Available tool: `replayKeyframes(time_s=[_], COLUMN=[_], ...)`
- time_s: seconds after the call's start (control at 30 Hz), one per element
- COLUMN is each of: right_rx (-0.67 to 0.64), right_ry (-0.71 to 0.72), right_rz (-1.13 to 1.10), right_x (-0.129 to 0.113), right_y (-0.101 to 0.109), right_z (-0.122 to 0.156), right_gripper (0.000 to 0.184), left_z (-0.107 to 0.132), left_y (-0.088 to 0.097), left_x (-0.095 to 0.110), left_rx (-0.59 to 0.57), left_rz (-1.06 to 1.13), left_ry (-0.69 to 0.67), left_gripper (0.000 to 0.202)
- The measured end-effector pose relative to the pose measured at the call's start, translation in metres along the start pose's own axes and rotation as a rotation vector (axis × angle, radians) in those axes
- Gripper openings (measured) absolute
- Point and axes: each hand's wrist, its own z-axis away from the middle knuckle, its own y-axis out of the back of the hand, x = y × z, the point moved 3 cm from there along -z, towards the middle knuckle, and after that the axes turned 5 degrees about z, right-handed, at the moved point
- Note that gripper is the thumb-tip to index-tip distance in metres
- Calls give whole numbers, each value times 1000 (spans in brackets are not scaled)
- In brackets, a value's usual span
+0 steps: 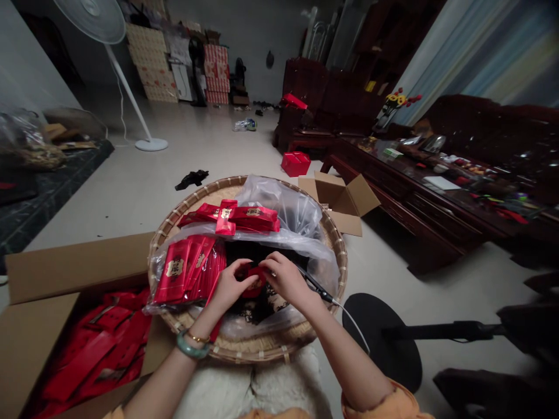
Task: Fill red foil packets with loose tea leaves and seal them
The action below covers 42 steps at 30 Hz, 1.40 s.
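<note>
Small red packet: at mid-frame, just below the centre, the packet (252, 285) lies between the two hands over the basket.
Risk: it could crease or tear if the fingers pull unevenly; a sleeve or forearm catching the white cord (356, 326) could drag the black rod (323, 293) off the plastic.
Look: glossy red with a paler mark on its face; largely hidden by fingers, so any opening cannot be made out.
Right hand: its bunched fingertips (283, 278) pinch the packet's upper right.
Left hand: thumb and forefinger (233, 282) curl at the packet's left edge; whether they grip it, I cannot tell.
Beneath: dark patterned pieces (253, 311) on clear plastic (279, 203).
Fanned packets: red, overlapping (174, 270), left of the hands; a loose pile (253, 218) lies above them.
Round basket: woven, with a bound rim (340, 244).
Lower left: an open carton (39, 326) of red wrappers (105, 337).
</note>
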Motion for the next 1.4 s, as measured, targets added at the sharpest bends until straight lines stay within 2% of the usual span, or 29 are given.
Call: replayKeyframes(time_s=[0.1, 0.2, 0.33, 0.43, 0.57, 0.67, 0.73, 0.87, 0.93, 1.0, 1.1, 1.23, 1.4], right_rx=[6, 18, 28, 33, 109, 131, 60, -152, -161, -114, -43, -22, -124], right_ry=[-10, 21, 54, 62, 32, 2, -48, -108, -106, -100, -57, 37, 144], right_rz=[-65, -159, -262, -222, -230, -270, -282, -353, -414, -430, -386, -290, 43], right_x=[5, 4, -1, -5, -5, -2, 1, 1, -1, -2, -5, -8, -14], right_y=[-3, -3, 2, 5, 5, 2, 0, -6, -6, -5, -3, 2, 4], right_z=[2, 1, 0, -2, -3, -4, -4, -3, -3, -3, 0, 4, 7], right_gripper=[18, 18, 17, 15, 11, 21, 29, 17, 15, 14, 11, 8, 14], left_z=[5, 5, 3, 4, 5, 4, 3, 1, 0, 1, 2, 3, 12], left_y=[14, 23, 24, 18, 14, 13, 14, 17, 18, 20, 23, 27, 26], left_x=[10, 20, 29, 34, 36, 37, 38, 36, 34, 34, 36, 45, 62], left_rx=[17, -8, -22, -47, -88, -148, -179, -168, -138, -113, -105, -160, -327], left_rz=[7, -19, -83, -135, -110, -43, -6, 42, 56, 61, 3, -137, -393], left_ry=[-105, -222, -346, -378, -308, -238, -202, -110, -75, -59, -79, -200, -420], left_gripper=[33, 15, 9, 10, 25, 44, 52, 55, 50, 47, 34, 11, 21])
